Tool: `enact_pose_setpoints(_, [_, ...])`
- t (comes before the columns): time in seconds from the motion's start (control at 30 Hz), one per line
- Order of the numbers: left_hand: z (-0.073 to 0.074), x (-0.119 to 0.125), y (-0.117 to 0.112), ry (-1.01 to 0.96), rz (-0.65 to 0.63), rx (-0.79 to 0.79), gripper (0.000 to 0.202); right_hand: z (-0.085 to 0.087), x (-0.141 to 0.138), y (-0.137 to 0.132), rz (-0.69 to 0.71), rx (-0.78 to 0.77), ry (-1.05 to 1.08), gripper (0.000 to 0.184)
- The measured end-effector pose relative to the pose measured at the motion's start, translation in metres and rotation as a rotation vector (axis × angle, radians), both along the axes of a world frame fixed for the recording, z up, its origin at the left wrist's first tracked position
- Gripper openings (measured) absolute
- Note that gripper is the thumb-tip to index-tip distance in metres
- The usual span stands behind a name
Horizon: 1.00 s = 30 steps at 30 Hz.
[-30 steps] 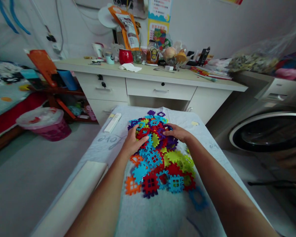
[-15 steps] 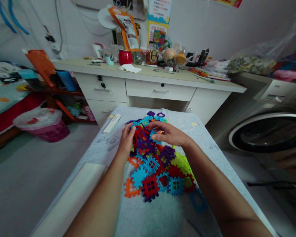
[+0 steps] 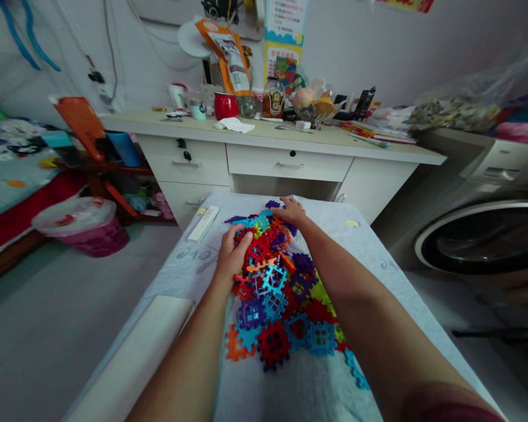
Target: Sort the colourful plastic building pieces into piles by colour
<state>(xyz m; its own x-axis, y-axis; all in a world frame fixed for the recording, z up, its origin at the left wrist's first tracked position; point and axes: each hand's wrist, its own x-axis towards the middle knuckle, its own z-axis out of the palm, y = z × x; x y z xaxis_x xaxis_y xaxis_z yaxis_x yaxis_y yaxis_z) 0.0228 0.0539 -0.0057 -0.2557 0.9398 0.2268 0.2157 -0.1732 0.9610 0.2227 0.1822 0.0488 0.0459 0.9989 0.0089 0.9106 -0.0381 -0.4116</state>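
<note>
Right hand (image 3: 291, 210) has moved nearer the desk (image 3: 290, 140), onto the toothed pieces (image 3: 291, 299) heaped before it; I cannot tell its grip. Left hand (image 3: 232, 253), farther from the desk, touches them, thumb spread wide. Colours lie mixed, no order apparent yet.

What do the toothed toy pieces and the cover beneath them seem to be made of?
Toy pieces: probably plastic, slightly glossy, given their bright, even colours, crisp teeth and small highlights. Cover: likely fabric, matt, judging by its soft look and faint wrinkles.
</note>
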Motion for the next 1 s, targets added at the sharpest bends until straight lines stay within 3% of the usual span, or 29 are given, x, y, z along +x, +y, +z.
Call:
enact_pose_setpoints(0.27, [0.007,0.003,-0.005,0.138,-0.091,-0.026,0.043,-0.011,-0.015,0.010,0.199,-0.183,-0.195,0.074])
enact_pose_setpoints(0.47, [0.006,0.004,-0.005,0.120,-0.080,-0.039,0.042,0.000,0.020,-0.015,0.260,-0.153,-0.170,0.047])
enact_pose_setpoints(0.57, [0.005,0.004,-0.004,0.103,-0.075,-0.041,0.043,0.008,0.048,-0.037,0.333,-0.179,-0.053,0.030])
enact_pose_setpoints(0.67, [0.004,0.004,-0.004,0.096,-0.077,-0.039,0.044,0.015,0.068,-0.066,0.386,-0.157,0.248,0.019])
enact_pose_setpoints(0.83, [0.005,0.004,-0.005,0.076,-0.090,-0.001,0.044,0.033,0.072,-0.115,0.646,-0.299,0.665,0.023])
enact_pose_setpoints(0.93, [0.004,0.003,-0.005,0.041,-0.123,0.007,0.045,0.044,0.066,-0.123,0.767,-0.414,0.751,0.028])
enact_pose_setpoints(1.0, [0.004,0.002,-0.005,0.003,-0.165,-0.017,0.048,0.046,0.060,-0.112,0.697,-0.394,0.782,0.027])
